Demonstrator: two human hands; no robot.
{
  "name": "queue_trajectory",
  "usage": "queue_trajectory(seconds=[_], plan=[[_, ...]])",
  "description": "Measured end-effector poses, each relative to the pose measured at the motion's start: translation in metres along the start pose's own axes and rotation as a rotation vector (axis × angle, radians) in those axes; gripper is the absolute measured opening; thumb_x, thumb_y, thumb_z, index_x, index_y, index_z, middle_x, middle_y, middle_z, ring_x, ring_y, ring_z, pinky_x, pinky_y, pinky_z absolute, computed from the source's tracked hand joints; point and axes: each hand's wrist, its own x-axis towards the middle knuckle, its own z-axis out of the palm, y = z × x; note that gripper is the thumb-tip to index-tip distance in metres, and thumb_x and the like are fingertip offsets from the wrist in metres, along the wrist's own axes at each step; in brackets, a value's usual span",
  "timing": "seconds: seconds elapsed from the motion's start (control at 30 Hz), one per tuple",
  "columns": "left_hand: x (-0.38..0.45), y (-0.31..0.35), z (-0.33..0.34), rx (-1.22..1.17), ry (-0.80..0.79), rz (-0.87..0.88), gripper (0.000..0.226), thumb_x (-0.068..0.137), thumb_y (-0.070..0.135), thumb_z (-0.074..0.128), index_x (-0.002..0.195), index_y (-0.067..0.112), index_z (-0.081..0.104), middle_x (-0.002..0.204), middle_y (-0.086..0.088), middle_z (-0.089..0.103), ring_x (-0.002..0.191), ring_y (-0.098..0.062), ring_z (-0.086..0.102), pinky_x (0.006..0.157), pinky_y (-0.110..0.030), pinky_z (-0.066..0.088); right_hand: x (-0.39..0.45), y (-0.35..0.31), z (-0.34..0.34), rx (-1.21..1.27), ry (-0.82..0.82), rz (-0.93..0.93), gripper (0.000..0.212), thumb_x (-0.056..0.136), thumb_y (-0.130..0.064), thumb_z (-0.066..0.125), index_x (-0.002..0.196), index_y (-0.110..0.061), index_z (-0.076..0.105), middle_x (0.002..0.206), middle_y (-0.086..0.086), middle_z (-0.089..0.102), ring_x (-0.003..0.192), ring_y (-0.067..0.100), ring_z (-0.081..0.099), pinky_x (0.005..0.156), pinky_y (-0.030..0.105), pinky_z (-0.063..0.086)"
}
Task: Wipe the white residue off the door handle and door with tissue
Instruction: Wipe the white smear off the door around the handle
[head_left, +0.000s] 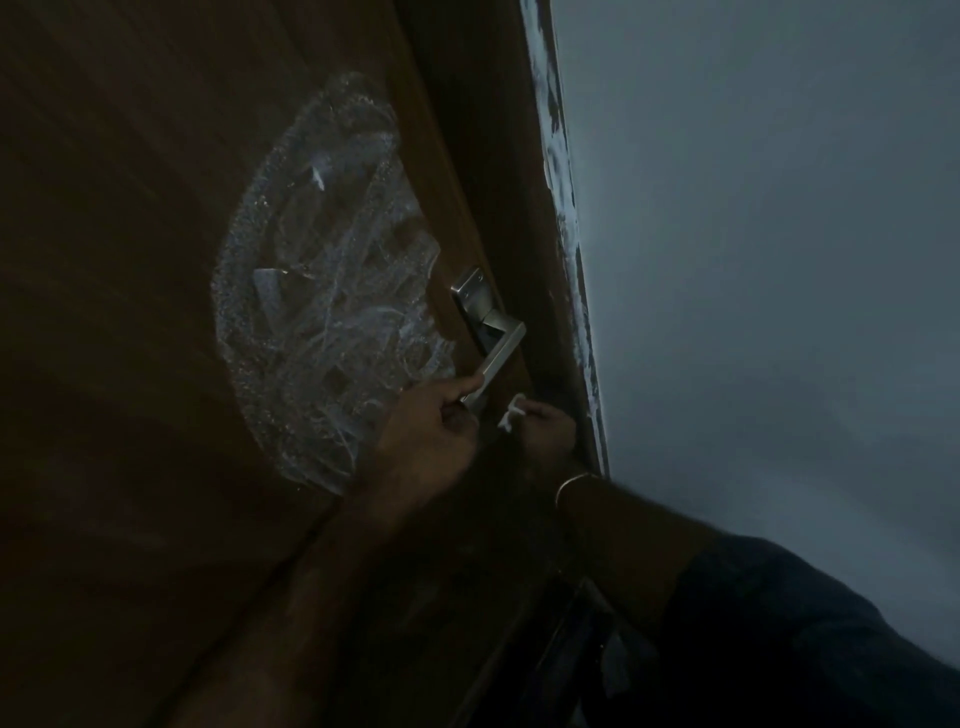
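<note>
A brown wooden door (130, 234) fills the left of the dim view. A large patch of smeared white residue (322, 280) covers it beside the metal lever handle (493, 348), which hangs from a silver plate. My left hand (431, 426) grips the free end of the lever with thumb and fingers. My right hand (545, 431) is just right of it, below the handle, closed on a small crumpled white tissue (511, 413) that sticks out toward the door.
The door frame (563, 208) runs down the right of the door, streaked with white paint marks. A plain grey wall (779, 260) lies beyond it. A thin bracelet (571, 483) circles my right wrist, above a dark sleeve.
</note>
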Motion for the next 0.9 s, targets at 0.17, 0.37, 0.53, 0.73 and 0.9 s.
queue_trajectory(seconds=[0.17, 0.37, 0.53, 0.73, 0.9], plan=[[0.003, -0.007, 0.002, -0.003, 0.014, 0.011, 0.047, 0.091, 0.014, 0.06, 0.128, 0.044, 0.059, 0.116, 0.013, 0.064, 0.074, 0.007, 0.064, 0.051, -0.006, 0.043, -0.008, -0.004, 0.007, 0.079, 0.066, -0.03, 0.027, 0.092, 0.004, 0.058, 0.119, 0.005, 0.065, 0.121, 0.018, 0.065, 0.105, 0.028, 0.064, 0.072, 0.018, 0.055], [-0.004, -0.006, 0.005, 0.082, 0.006, 0.068, 0.049, 0.092, 0.018, 0.06, 0.138, 0.034, 0.052, 0.139, 0.008, 0.049, 0.124, -0.009, 0.051, 0.104, -0.03, 0.046, -0.02, -0.001, 0.018, 0.07, 0.089, -0.068, 0.024, 0.091, -0.002, 0.062, 0.114, -0.002, 0.068, 0.119, 0.015, 0.067, 0.109, 0.026, 0.064, 0.094, 0.038, 0.054], [-0.009, -0.004, 0.005, 0.315, 0.006, 0.201, 0.057, 0.094, 0.021, 0.058, 0.148, 0.024, 0.04, 0.149, 0.002, 0.041, 0.136, -0.012, 0.037, 0.114, -0.026, 0.027, -0.027, 0.006, 0.019, 0.026, 0.042, -0.182, 0.025, 0.086, 0.004, 0.067, 0.11, 0.004, 0.069, 0.113, 0.02, 0.069, 0.106, 0.032, 0.066, 0.097, 0.048, 0.052], [-0.018, -0.012, 0.012, 0.494, 0.051, 0.324, 0.061, 0.097, 0.026, 0.052, 0.153, 0.021, 0.028, 0.157, 0.001, 0.032, 0.142, -0.01, 0.027, 0.107, -0.006, 0.004, -0.031, 0.014, 0.02, -0.055, -0.023, -0.345, 0.02, 0.085, -0.002, 0.071, 0.104, -0.003, 0.072, 0.107, 0.013, 0.071, 0.101, 0.027, 0.068, 0.091, 0.033, 0.055], [-0.02, -0.017, 0.011, 0.568, 0.051, 0.37, 0.063, 0.097, 0.028, 0.05, 0.154, 0.019, 0.025, 0.16, -0.002, 0.028, 0.146, -0.014, 0.024, 0.111, -0.014, 0.002, -0.037, 0.006, 0.029, -0.034, 0.009, -0.353, 0.018, 0.087, -0.009, 0.069, 0.105, -0.009, 0.07, 0.109, 0.008, 0.069, 0.1, 0.019, 0.066, 0.083, 0.021, 0.055]])
